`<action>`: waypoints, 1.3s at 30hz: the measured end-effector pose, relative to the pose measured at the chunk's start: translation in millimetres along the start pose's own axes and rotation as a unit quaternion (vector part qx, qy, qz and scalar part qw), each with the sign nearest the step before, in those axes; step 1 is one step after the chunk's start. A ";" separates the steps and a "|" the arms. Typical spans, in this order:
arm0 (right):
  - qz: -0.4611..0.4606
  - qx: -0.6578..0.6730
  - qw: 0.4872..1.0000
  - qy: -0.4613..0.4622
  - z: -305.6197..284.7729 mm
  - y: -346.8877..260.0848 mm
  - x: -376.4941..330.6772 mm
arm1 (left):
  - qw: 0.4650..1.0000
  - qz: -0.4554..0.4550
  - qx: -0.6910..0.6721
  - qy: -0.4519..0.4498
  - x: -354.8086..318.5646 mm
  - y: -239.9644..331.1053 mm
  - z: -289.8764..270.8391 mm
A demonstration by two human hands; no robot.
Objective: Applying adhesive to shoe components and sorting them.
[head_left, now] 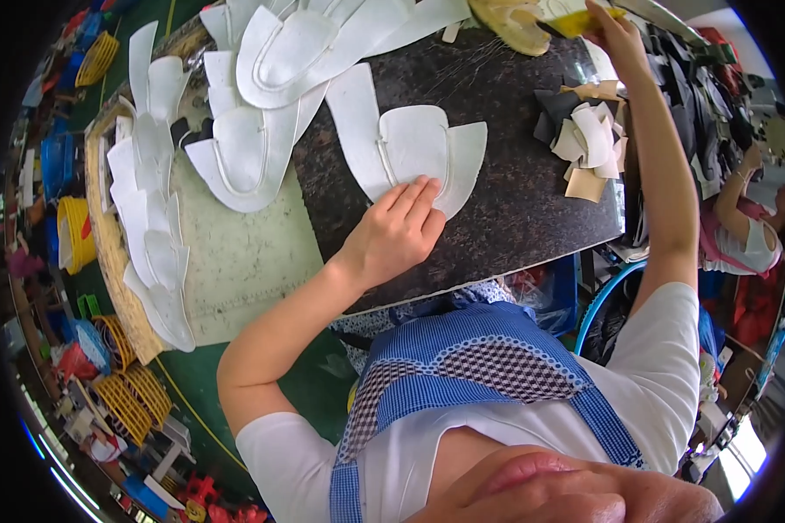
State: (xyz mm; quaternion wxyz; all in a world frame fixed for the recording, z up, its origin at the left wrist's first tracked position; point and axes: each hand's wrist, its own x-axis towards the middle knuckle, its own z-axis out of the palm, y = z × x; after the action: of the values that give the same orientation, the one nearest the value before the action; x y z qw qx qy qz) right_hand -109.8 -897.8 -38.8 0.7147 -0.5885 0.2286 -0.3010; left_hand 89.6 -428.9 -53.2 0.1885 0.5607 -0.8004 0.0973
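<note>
From my remote seat I see overlapping white shoe-upper pieces (153, 174) at far left, on a pale board (235, 261). Next, my wearer's left hand (391, 234) rests fingers-together on the near part of a single white shoe upper (414, 135), flat on a dark speckled tabletop (497, 200) (I can't tell whether the thumb pinches it). A yellowish dish (508, 22) sits far off; nearer, right, are piled scraps (593, 139). At far right, the right hand's (617, 39) fingers clasp a yellow-handled tool (580, 23).
</note>
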 end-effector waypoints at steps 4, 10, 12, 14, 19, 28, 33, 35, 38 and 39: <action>0.021 -0.224 0.974 -0.022 115.7 -2.8 -36.9 | 0.995 -0.056 -0.081 -0.013 -24.4 -0.3 -12.0; -0.106 -0.356 0.861 -0.347 290.4 21.0 -61.0 | 0.980 -0.118 -0.140 -0.082 -15.2 11.3 -26.7; -0.146 -0.427 0.834 -0.317 299.2 20.4 -45.1 | 0.987 -0.102 -0.071 -0.102 -18.9 15.0 -20.7; -0.153 -0.393 0.845 -0.330 305.1 21.6 -45.7 | 0.988 -0.091 -0.023 -0.125 -19.6 22.9 -24.8; -0.150 -0.485 0.803 -0.312 286.2 23.7 -33.7 | 0.980 -0.069 0.060 -0.176 -19.4 33.0 -34.2; -0.115 -0.483 0.798 -0.342 263.4 1.3 -57.8 | 0.985 -0.094 0.000 -0.144 -12.4 22.5 -29.8; -0.176 -0.438 0.781 -0.409 267.3 6.4 -66.1 | 0.986 -0.134 -0.038 -0.096 -14.9 19.2 -27.1; -0.124 -0.495 0.783 -0.355 266.1 6.8 -52.9 | 0.983 -0.159 -0.032 -0.081 -15.9 16.2 -28.7; -0.115 -0.478 0.856 -0.160 233.1 7.3 -39.4 | 0.950 -0.246 -0.187 -0.040 -14.9 2.3 -34.5; -0.123 -0.375 0.907 -0.148 211.7 2.5 -34.9 | 0.927 -0.289 -0.238 -0.024 -12.9 -5.4 -33.8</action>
State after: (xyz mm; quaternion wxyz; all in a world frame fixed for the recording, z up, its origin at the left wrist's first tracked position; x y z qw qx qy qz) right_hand 9.8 -724.2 0.8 0.4239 -0.8745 0.1420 -0.1883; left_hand 105.1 -407.3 -28.1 0.3173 0.7088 -0.6072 -0.1681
